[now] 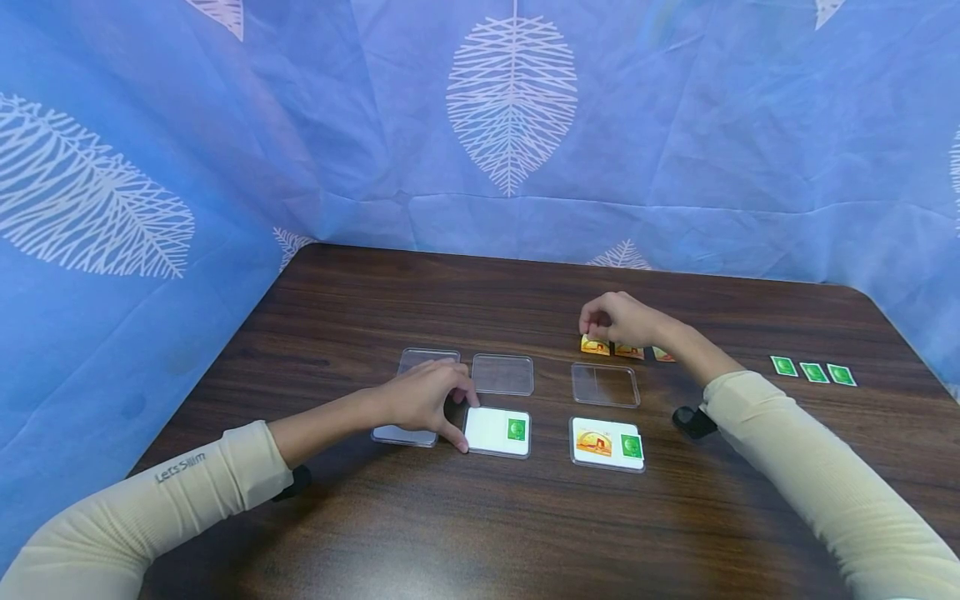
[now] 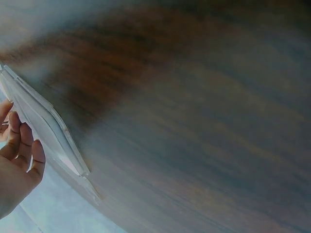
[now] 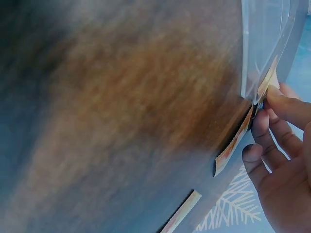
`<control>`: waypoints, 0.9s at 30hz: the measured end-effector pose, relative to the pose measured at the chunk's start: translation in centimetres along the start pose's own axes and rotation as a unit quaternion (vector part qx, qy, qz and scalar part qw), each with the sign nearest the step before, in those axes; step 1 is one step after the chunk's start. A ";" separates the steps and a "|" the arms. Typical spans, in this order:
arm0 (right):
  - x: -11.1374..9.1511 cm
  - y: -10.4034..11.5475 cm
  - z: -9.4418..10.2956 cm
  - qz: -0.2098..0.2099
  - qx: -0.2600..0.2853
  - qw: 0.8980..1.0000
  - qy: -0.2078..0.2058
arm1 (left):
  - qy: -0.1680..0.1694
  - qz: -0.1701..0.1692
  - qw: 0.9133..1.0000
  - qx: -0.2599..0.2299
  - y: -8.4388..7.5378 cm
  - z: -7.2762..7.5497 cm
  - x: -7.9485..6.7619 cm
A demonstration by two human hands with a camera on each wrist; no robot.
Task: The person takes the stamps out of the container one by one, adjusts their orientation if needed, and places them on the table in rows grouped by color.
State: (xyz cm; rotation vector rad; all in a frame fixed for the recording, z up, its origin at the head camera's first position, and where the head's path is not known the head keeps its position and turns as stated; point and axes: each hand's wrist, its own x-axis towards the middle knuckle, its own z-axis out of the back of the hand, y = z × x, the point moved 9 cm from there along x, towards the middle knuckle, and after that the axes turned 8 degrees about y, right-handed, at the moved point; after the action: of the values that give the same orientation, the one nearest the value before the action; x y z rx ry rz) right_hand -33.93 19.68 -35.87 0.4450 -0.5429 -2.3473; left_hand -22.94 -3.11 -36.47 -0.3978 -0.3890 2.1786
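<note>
Yellow and bumpy-edged, a stamp [image 1: 596, 346] is pinched by the right hand [image 1: 619, 319]; the left hand [image 1: 426, 400] grips a flat plastic box [image 1: 498, 455].

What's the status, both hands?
Right hand pinching orange-yellow rectangular paper stamp. Left hand holding clear rectangular plastic case, white card inside. No obstruction visible.

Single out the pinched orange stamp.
The leftmost orange stamp in its row: the right hand pinches it; the middle stamp, rightmost stamp and the orange stamp on a card lie unheld.
</note>
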 end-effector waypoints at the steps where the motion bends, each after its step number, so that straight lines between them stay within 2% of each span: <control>1: 0.0 0.0 0.0 0.001 -0.001 1.000 0.000 | 0.001 0.000 1.000 -0.001 0.0 0.0 0.0; 20: 0.0 0.5 0.0 0.008 -0.008 1.000 -0.002 | 0.003 0.002 1.000 0.000 -0.1 0.1 0.0; 27: -0.1 1.2 0.6 0.017 -0.017 1.000 -0.018 | 0.004 0.004 1.000 0.003 -0.2 0.1 -0.1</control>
State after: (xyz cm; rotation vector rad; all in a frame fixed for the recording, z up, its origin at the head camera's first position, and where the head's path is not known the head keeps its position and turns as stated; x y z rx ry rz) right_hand -33.44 19.11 -34.77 0.3760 -0.5218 -2.3332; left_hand -22.79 -3.04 -36.32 -0.4055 -0.3781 2.1838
